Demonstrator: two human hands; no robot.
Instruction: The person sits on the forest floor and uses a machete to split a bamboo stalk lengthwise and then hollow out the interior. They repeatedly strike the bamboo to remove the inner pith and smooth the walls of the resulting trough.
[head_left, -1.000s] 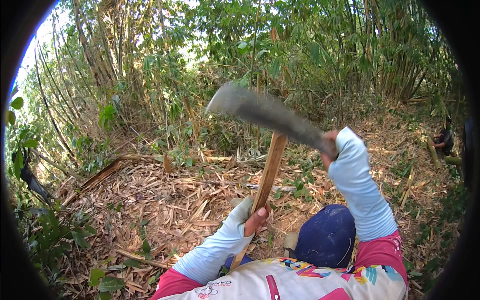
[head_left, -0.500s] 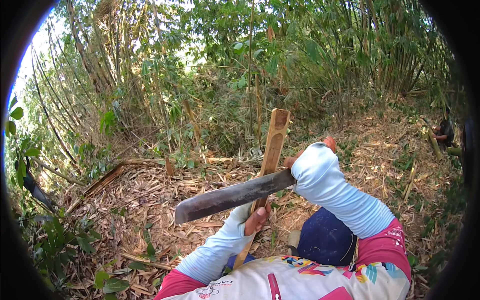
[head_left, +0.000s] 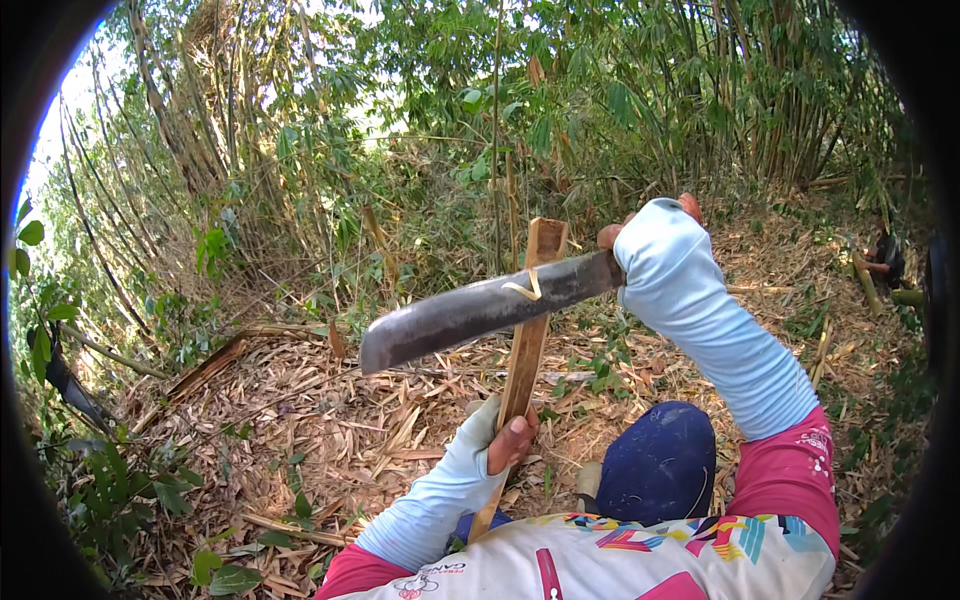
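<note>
My left hand [head_left: 508,440] is wrapped round the lower part of a split bamboo strip [head_left: 523,368], which stands nearly upright and leans a little right at its top. Its lower end runs down to my shirt front. In my right hand [head_left: 655,222] is the handle of a machete [head_left: 450,322], mostly hidden by a light blue sleeve. The broad dark blade lies across the strip near its upper end, its blunt tip out to the left. A thin curled shaving [head_left: 527,287] sits on the blade where it crosses the strip.
My knee in dark blue cloth [head_left: 655,465] is below the right forearm. Dry bamboo leaves [head_left: 340,425] cover the ground. Bamboo clumps [head_left: 780,100] stand behind, leafy plants [head_left: 120,480] at left. Another person [head_left: 884,262] is at far right beside a cut pole [head_left: 866,283].
My right hand has moved up and slightly right, sliding the machete higher along the bamboo strip. A curled shaving now shows on the blade. My left hand keeps its grip.
</note>
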